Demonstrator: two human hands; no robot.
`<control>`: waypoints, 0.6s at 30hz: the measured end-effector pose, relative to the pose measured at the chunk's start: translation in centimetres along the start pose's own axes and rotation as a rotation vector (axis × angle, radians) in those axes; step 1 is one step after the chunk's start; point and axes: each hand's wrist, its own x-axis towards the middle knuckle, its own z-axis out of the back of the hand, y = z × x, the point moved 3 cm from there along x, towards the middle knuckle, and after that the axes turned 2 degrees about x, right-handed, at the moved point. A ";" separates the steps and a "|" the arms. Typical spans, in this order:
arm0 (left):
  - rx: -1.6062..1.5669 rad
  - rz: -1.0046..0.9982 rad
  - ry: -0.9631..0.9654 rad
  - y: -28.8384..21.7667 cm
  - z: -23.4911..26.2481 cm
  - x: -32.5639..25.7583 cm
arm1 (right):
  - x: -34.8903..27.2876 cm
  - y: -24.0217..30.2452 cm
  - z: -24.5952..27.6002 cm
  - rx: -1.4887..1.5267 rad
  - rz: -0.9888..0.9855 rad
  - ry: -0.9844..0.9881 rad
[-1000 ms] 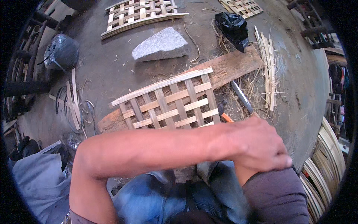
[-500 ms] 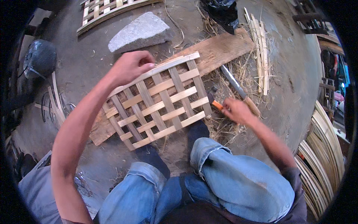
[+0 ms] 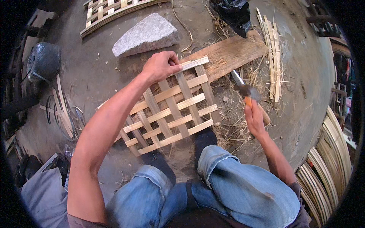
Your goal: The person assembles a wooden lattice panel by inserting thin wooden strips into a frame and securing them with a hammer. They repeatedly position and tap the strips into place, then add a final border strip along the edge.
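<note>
A woven bamboo lattice panel [image 3: 171, 110] lies flat on the bare ground just beyond the person's knees, its far right corner resting on a weathered wooden plank [image 3: 228, 55]. The panel's long strips run from near left to far right, so its long axis slants up toward the plank, while the crossing slats lean the other way. The left hand [image 3: 161, 66] sits at the panel's far edge with its fingers curled shut around the end of the topmost strip, pinning it against the plank. The right hand [image 3: 255, 119] is off to the right of the panel, apart from it, fingers wrapped closed around the orange handle of a hammer [image 3: 246, 93] (the head is blurred); the tool's shaft points away from the person, toward the plank, over a litter of dry shavings. A grey stone [image 3: 146, 34] lies just beyond the left hand, and a second lattice panel [image 3: 110, 9] farther off at the top left. A bundle of split bamboo strips [image 3: 273, 57] lies to the right of the plank, running near to far, and curved bamboo hoops [image 3: 327, 163] are stacked at the near right.
</note>
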 end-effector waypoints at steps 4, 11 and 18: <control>0.046 0.007 0.001 0.0 0.5 -0.1 | 6.1 5.1 -2.1 0.046 0.179 -0.025; 0.073 0.008 -0.077 0.6 -0.2 -0.1 | 10.0 9.5 -3.2 -0.047 0.345 -0.051; 0.057 0.091 -0.045 0.7 -0.6 0.4 | 9.9 9.4 -3.6 -0.163 0.334 -0.022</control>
